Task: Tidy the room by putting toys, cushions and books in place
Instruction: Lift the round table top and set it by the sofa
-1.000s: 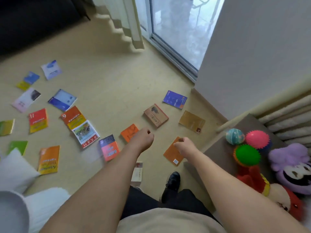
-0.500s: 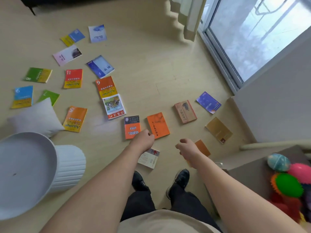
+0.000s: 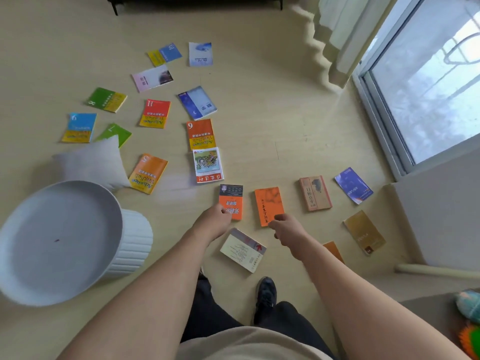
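Several books lie scattered on the light wooden floor. An orange and black book [image 3: 231, 201] is just beyond my left hand [image 3: 213, 222]. A plain orange book [image 3: 267, 205] lies by my right hand [image 3: 286, 228]. A cream book with a red arrow [image 3: 242, 249] sits on the floor between my forearms. Both hands hang above the floor with fingers loosely curled and hold nothing. A white cushion [image 3: 91, 162] lies on the floor at the left, partly over a green book [image 3: 118, 132]. Round toys [image 3: 468, 306] peek in at the lower right corner.
A white round ribbed side table [image 3: 59, 237] stands at the left by the cushion. A glass sliding door [image 3: 426, 94] and a curtain [image 3: 337, 40] are at the upper right. A grey wall corner [image 3: 439, 216] juts in at the right. Dark furniture legs [image 3: 114, 7] show at the top.
The view has swung left and down: the toys have slid almost out at the right, and the side table and more books have come in. Both hands stay loosely curled and hold nothing.
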`<state>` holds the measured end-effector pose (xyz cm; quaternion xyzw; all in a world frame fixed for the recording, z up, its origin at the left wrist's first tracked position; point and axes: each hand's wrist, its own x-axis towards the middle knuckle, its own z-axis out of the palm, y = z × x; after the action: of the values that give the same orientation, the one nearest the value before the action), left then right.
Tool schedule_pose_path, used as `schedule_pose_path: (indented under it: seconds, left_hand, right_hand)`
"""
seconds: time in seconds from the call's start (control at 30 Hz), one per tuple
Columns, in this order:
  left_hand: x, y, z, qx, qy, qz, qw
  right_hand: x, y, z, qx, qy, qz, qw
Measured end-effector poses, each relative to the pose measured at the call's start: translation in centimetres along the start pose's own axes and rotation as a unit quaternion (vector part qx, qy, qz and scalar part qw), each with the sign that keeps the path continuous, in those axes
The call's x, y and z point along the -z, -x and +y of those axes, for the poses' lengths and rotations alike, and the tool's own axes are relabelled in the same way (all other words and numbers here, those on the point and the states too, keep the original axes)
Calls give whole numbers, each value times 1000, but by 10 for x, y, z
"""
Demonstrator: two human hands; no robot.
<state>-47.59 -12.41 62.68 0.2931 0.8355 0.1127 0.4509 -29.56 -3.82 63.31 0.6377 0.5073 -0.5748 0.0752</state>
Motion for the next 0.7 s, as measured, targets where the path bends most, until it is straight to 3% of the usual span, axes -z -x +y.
schedule_pose_path:
  seconds: [0.23, 0.4, 0.7]
  left_hand:
    - [96, -38, -60, -26, -25, -24, 999]
    - [176, -61, -94, -31, -46, 1, 998]
    - [187, -66, -111, -30, -71, -41, 996]
  right_hand:
    - [-85, 5, -67, -1, -24, 39, 999]
    - [-143, 16, -100, -18, -52, 49, 997]
    - [-179, 12, -115, -9, -117, 46, 992]
